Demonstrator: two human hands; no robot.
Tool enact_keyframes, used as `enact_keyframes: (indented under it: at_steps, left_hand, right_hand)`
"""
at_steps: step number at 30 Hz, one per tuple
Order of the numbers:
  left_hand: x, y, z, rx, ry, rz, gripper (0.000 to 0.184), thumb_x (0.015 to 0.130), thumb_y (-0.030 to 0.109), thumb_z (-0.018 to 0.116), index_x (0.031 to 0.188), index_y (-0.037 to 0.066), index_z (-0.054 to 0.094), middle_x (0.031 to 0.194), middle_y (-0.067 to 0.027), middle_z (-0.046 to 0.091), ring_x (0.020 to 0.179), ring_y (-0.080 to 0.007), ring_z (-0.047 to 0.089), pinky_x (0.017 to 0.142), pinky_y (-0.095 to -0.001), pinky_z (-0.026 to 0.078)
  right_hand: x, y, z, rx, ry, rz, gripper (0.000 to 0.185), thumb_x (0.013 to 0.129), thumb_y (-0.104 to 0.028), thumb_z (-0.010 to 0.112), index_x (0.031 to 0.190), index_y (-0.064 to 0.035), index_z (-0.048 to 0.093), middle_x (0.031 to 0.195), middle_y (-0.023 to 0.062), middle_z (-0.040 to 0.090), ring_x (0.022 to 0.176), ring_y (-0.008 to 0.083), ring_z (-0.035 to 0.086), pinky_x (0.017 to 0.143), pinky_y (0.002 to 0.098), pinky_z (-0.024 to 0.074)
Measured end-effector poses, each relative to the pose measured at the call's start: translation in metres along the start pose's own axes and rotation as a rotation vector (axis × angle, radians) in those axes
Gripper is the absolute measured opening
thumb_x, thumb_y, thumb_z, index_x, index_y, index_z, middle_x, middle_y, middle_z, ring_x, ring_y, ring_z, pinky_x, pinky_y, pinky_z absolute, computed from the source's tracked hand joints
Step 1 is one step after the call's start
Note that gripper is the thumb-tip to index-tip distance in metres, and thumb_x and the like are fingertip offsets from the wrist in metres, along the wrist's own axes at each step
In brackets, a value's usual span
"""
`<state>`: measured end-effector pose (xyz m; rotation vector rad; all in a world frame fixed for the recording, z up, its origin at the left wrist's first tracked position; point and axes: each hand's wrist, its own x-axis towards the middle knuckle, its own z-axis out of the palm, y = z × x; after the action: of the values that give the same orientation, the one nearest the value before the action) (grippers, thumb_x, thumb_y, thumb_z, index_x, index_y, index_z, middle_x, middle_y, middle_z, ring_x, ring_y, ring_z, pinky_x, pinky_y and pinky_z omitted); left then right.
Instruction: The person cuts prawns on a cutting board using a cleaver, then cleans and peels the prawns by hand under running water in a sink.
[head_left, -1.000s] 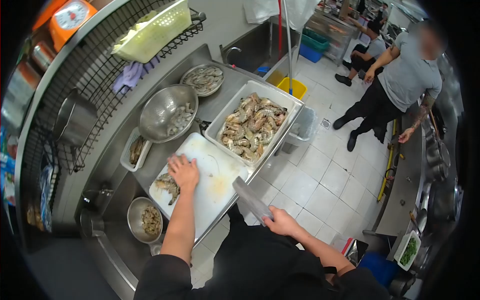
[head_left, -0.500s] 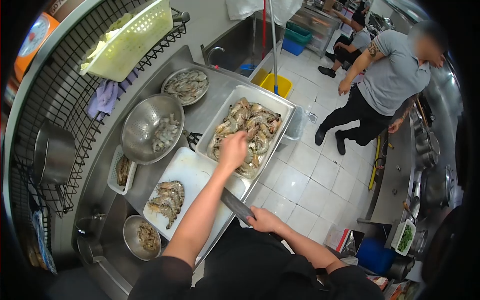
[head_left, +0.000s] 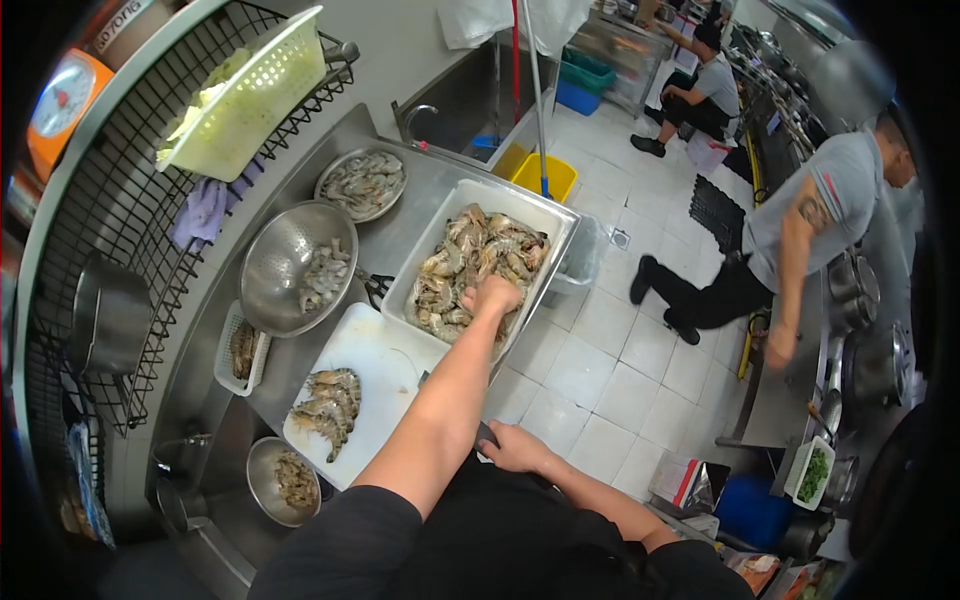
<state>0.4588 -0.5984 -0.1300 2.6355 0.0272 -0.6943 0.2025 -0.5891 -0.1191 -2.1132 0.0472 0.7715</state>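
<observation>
My left hand [head_left: 493, 296] reaches into the white tub [head_left: 399, 300] of raw shrimp [head_left: 468, 246], fingers curled down among them; what they hold is hidden. Near my body, my right hand [head_left: 516, 447] grips the cleaver [head_left: 485, 436], whose blade is mostly hidden behind my left forearm. Several shrimp [head_left: 327, 407] lie in a row on the left part of the white cutting board [head_left: 385, 365]. Beside the board are a steel colander [head_left: 275, 265] with peeled shrimp and a small white basket [head_left: 228, 372]. Dark scissors [head_left: 377, 285] lie between colander and tub.
A metal bowl [head_left: 268, 480] sits in the sink at lower left. Behind the colander is a plate of shrimp [head_left: 362, 184]. A wire shelf [head_left: 110, 215] runs along the left. One person [head_left: 800, 225] walks at right; another [head_left: 705, 90] sits farther back.
My left hand has left the shrimp on the board and moved into the tub. My right hand, with the cleaver, has shifted slightly left. The person at right has turned and leaned away.
</observation>
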Motion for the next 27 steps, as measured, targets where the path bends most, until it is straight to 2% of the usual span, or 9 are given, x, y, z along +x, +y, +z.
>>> enact_keyframes:
  at_steps: [6, 10, 13, 15, 17, 18, 21, 23, 27]
  left_hand:
    - [-0.019, 0.013, -0.003, -0.276, 0.101, -0.088, 0.036, 0.08, 0.02, 0.065, 0.112, 0.004, 0.068, 0.123, -0.0152, 0.066, 0.118, -0.0285, 0.061, 0.107, -0.0464, 0.028]
    - [-0.005, 0.008, 0.002, -0.381, 0.092, -0.12, 0.038, 0.078, 0.02, 0.067, 0.112, 0.004, 0.068, 0.124, -0.0151, 0.065, 0.12, -0.0304, 0.059, 0.106, -0.0502, 0.029]
    - [0.01, -0.018, -0.01, -0.576, 0.132, 0.062, 0.042, 0.071, 0.021, 0.079, 0.108, 0.003, 0.069, 0.098, -0.0161, 0.071, 0.092, -0.0267, 0.069, 0.078, -0.0384, 0.051]
    - [0.0, -0.043, -0.041, -0.66, 0.087, 0.155, 0.039, 0.072, 0.02, 0.081, 0.102, 0.0, 0.066, 0.089, -0.0103, 0.069, 0.072, -0.0196, 0.066, 0.064, -0.0337, 0.051]
    - [-0.01, -0.076, -0.065, -0.703, 0.114, 0.228, 0.031, 0.081, 0.014, 0.076, 0.107, 0.003, 0.064, 0.086, -0.0035, 0.066, 0.069, -0.0124, 0.062, 0.061, -0.0301, 0.051]
    - [-0.019, -0.094, -0.077, -0.855, 0.035, 0.238, 0.031, 0.084, 0.013, 0.074, 0.111, 0.004, 0.062, 0.087, -0.0024, 0.066, 0.072, -0.0117, 0.062, 0.062, -0.0297, 0.052]
    - [-0.047, -0.136, -0.102, -1.084, -0.073, 0.267, 0.029, 0.091, 0.011, 0.068, 0.118, 0.006, 0.061, 0.093, -0.0003, 0.065, 0.082, -0.0117, 0.063, 0.071, -0.0336, 0.057]
    - [-0.065, -0.153, -0.11, -1.274, -0.093, 0.282, 0.03, 0.092, 0.009, 0.066, 0.121, 0.006, 0.06, 0.094, -0.0003, 0.066, 0.084, -0.0126, 0.064, 0.078, -0.0361, 0.057]
    - [-0.071, -0.169, -0.104, -1.27, -0.023, 0.372, 0.025, 0.092, 0.007, 0.064, 0.117, 0.004, 0.063, 0.099, 0.0001, 0.067, 0.086, -0.0128, 0.064, 0.08, -0.0345, 0.057]
  right_hand:
    - [0.006, 0.006, -0.003, 0.013, 0.007, -0.061, 0.043, 0.093, -0.03, 0.056, 0.114, 0.0078, 0.057, 0.106, 0.0328, 0.064, 0.103, 0.0468, 0.061, 0.091, 0.0504, 0.0472]
    - [0.006, 0.006, -0.003, 0.007, 0.028, -0.094, 0.042, 0.093, -0.03, 0.056, 0.11, 0.0082, 0.059, 0.106, 0.0327, 0.064, 0.104, 0.0468, 0.061, 0.091, 0.0503, 0.0475]
    - [-0.007, -0.003, -0.011, -0.009, 0.068, -0.103, 0.043, 0.092, -0.03, 0.057, 0.109, 0.009, 0.059, 0.104, 0.0328, 0.064, 0.102, 0.0472, 0.061, 0.09, 0.0503, 0.0479]
    - [-0.005, 0.007, -0.006, 0.035, 0.08, -0.146, 0.041, 0.091, -0.029, 0.057, 0.109, 0.0075, 0.06, 0.101, 0.0314, 0.066, 0.1, 0.0464, 0.063, 0.089, 0.0495, 0.0487]
    - [-0.012, 0.006, -0.011, 0.108, 0.057, -0.11, 0.038, 0.091, -0.029, 0.058, 0.108, 0.0052, 0.062, 0.1, 0.0299, 0.067, 0.099, 0.045, 0.063, 0.088, 0.0486, 0.049]
    - [-0.006, 0.02, -0.003, 0.115, 0.104, -0.188, 0.038, 0.091, -0.03, 0.058, 0.103, 0.0063, 0.059, 0.086, 0.0282, 0.065, 0.081, 0.0409, 0.065, 0.075, 0.0453, 0.0509]
    - [-0.009, 0.023, -0.007, 0.199, 0.066, -0.169, 0.037, 0.092, -0.03, 0.059, 0.101, 0.0063, 0.059, 0.08, 0.0229, 0.065, 0.071, 0.0336, 0.065, 0.067, 0.0435, 0.0515]
    - [-0.011, 0.018, -0.013, 0.235, 0.035, -0.142, 0.033, 0.092, -0.027, 0.058, 0.098, 0.0045, 0.064, 0.084, 0.0226, 0.068, 0.079, 0.0359, 0.068, 0.074, 0.0444, 0.0519]
    - [-0.01, 0.02, -0.014, 0.318, -0.054, -0.032, 0.029, 0.094, -0.026, 0.057, 0.096, 0.0033, 0.061, 0.067, 0.0119, 0.062, 0.054, 0.0208, 0.061, 0.054, 0.0389, 0.0492]
